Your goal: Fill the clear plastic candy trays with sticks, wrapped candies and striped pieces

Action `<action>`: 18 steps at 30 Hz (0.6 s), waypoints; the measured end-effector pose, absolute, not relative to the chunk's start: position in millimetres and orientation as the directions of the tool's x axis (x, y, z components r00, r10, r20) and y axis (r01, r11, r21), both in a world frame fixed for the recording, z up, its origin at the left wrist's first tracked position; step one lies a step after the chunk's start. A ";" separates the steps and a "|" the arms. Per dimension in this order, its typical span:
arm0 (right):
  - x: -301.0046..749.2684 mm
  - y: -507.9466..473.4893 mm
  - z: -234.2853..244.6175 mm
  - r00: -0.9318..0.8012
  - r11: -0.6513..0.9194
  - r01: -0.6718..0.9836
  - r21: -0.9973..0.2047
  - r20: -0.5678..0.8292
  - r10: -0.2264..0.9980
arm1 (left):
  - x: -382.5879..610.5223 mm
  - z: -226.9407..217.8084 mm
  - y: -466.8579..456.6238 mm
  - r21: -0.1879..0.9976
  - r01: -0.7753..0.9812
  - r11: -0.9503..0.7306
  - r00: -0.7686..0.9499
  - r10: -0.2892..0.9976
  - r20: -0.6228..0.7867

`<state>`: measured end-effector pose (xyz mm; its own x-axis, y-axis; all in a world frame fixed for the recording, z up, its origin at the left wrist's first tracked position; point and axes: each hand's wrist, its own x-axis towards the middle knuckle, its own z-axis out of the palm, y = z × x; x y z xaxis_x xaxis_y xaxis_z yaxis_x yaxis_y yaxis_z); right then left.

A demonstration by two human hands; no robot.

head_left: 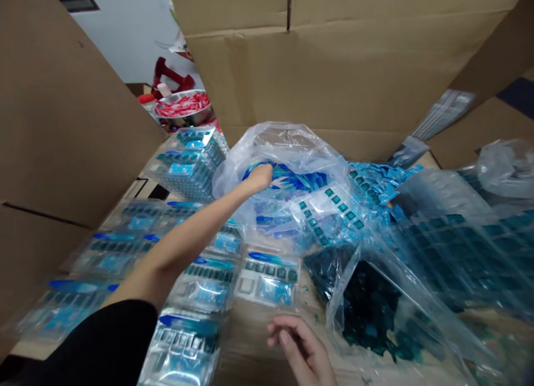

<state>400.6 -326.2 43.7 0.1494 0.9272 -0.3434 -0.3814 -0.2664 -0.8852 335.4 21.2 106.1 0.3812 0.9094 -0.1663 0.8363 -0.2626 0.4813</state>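
My left hand (259, 177) reaches far forward into a clear plastic bag (287, 147) of blue pen-like pieces (292, 180). Its fingers curl into the pile, closed on blue pieces. My right hand (298, 347) rests low near the front on the cardboard, fingers loosely curled, nothing visible in them. Clear blister trays (267, 277) holding a blue pen and rows of teal squares lie between the two hands.
Several more blister trays (192, 161) are stacked and spread on the left. Bags of dark teal bits (371, 313) and blue packets (379, 183) lie right. Tall cardboard walls (334, 74) enclose the space. A metal bowl of red items (183, 105) sits behind.
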 end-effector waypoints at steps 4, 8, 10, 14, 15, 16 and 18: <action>407.9 -302.8 62.8 0.166 -0.142 -0.359 -0.922 -0.214 0.963 | 283.9 145.9 -51.6 0.621 0.731 -0.282 0.444 0.888 -0.120; 405.5 -272.9 81.2 0.308 0.076 -0.363 -0.929 -0.043 0.950 | 237.7 161.6 -128.9 0.858 0.426 -0.287 0.558 0.830 0.001; 397.0 -264.9 89.6 0.320 0.143 -0.402 -0.904 0.008 0.947 | 224.8 158.9 -156.1 0.935 0.280 -0.219 0.575 0.818 0.019; 379.1 -262.6 103.2 0.308 0.182 -0.389 -0.903 0.059 0.950 | 212.3 143.8 -188.8 0.959 0.270 -0.090 0.590 0.802 -0.091; 376.1 -263.4 105.6 0.304 0.179 -0.355 -0.918 0.068 0.950 | 210.3 139.9 -194.9 0.955 0.279 -0.098 0.605 0.791 -0.096; 373.6 -264.6 107.6 0.297 0.170 -0.315 -0.934 0.073 0.952 | 208.5 136.2 -200.8 0.952 0.285 -0.115 0.615 0.783 -0.090; 369.6 -267.4 109.2 0.273 0.139 -0.234 -0.962 0.072 0.959 | 204.5 129.3 -212.0 0.955 0.267 -0.128 0.591 0.805 -0.057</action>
